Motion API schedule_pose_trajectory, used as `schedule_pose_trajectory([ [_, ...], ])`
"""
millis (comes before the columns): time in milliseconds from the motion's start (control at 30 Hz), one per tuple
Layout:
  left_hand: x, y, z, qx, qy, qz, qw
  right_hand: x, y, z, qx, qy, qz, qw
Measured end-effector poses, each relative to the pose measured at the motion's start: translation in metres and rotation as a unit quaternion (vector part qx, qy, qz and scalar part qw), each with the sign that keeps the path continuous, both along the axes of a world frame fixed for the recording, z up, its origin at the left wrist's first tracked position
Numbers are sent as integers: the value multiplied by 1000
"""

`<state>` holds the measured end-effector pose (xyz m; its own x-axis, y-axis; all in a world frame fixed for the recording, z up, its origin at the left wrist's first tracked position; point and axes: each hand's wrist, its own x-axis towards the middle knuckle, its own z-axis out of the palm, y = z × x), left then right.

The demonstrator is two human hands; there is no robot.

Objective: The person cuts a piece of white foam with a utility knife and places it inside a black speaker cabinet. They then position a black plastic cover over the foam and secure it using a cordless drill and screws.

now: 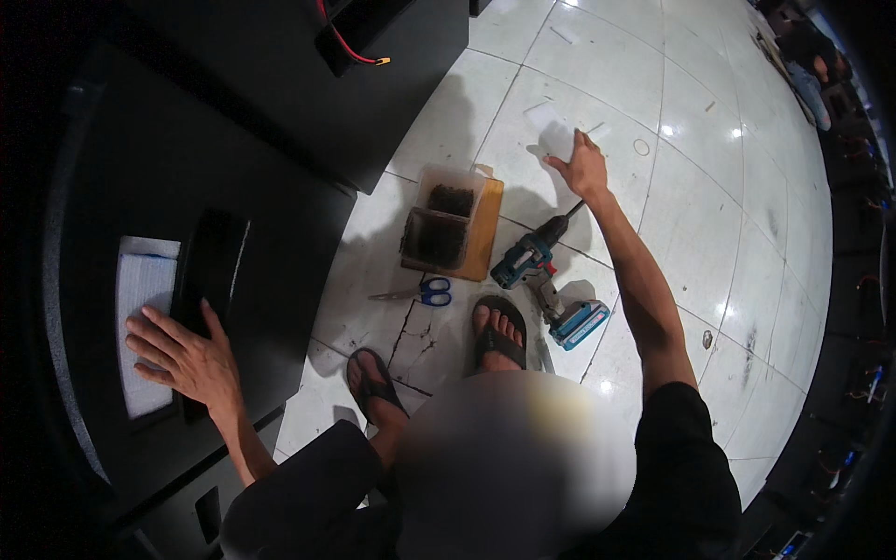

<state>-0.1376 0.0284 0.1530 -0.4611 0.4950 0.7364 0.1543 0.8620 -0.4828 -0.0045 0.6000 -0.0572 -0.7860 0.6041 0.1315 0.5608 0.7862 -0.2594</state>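
Note:
My left hand (187, 359) lies with spread fingers on a white rectangular pad (147, 280), which sits in the face of a black cabinet (280, 201) at the left. Beside the pad is a dark slot-like opening (217, 257). Stretched out over the tiles, my right hand (585, 170) has its thumb apart from the fingers and nothing visible in it. A thin white sheet (553, 126) lies on the floor just beyond its fingertips. Below that hand, a teal cordless drill (527, 259) with a long bit rests on its side.
A clear two-part plastic box (439, 238) of dark screws or similar bits stands against a yellow-brown board (487, 233). Blue-handled scissors (434, 292) lie before it, near my sandalled feet. A red cable (345, 42) hangs from another cabinet. Another person (807, 65) is at far right, near more black cabinets.

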Motion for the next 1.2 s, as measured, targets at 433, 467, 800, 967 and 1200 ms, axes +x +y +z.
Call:
schedule_pose_trajectory([
  [433,2,-1,1,9,-28,47,998,120,-167,1,-306,-102,-20,946],
  [467,3,-4,3,7,-27,47,999,117,-168,-2,-300,-86,-9,950],
  [800,4,-1,-1,-19,-14,63,998,57,-64,-12,-128,-110,166,972],
  [967,-1,-5,1,-9,-34,20,999,30,-20,-14,-68,-67,203,974],
  [1200,5,-1,5,-5,-9,2,1000,197,-176,22,-82,-169,101,977],
])
